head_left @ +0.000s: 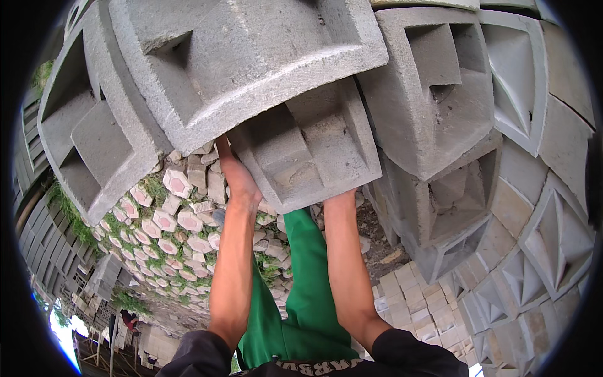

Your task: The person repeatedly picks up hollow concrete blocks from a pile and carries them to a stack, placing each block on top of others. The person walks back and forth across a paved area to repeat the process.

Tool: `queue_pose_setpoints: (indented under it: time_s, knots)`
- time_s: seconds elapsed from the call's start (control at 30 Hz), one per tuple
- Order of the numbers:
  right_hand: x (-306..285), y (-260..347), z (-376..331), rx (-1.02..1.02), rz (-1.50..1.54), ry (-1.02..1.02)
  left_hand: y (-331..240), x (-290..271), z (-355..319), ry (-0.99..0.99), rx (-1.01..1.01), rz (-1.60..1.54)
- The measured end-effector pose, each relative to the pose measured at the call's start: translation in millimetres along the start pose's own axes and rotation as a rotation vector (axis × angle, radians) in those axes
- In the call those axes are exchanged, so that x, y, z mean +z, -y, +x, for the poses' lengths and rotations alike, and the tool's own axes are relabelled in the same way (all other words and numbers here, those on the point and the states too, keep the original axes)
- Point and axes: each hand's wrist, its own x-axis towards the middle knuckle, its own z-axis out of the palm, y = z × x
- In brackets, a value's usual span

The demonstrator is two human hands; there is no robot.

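A grey concrete ventilation block (pixel 308 182) with square recesses is between my two hands, tilted, its upper part behind the edge of a larger block. My left hand (pixel 235 173) lies along its left side, with the fingers going out of sight behind the concrete. Beneath the block's lower edge, my right hand (pixel 342 197) supports it from below; those fingers are hidden too. The larger grey concrete block (pixel 251 94) overhangs it, close above my left fingertips.
Another recessed block (pixel 94 119) stands at the left. On the right, stacked blocks (pixel 433 94) rise beside a wall of patterned grey blocks (pixel 553 232). Hexagonal pavers (pixel 164 220) with grass between them cover the ground at left. Cream paving pieces (pixel 421 301) lie lower right.
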Motion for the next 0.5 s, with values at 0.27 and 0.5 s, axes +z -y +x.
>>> queue_pose_setpoints:
  time_s: [0.27,0.5]
  knots:
    - [-4.1,-5.0,6.3,0.04,0.063,0.074,-4.4,7.1,6.2,-0.043,-0.082,0.008]
    - [-9.6,-17.6,-4.4,0.078,-0.013,0.106,-5.9,7.4,8.9,0.058,-0.075,-0.088]
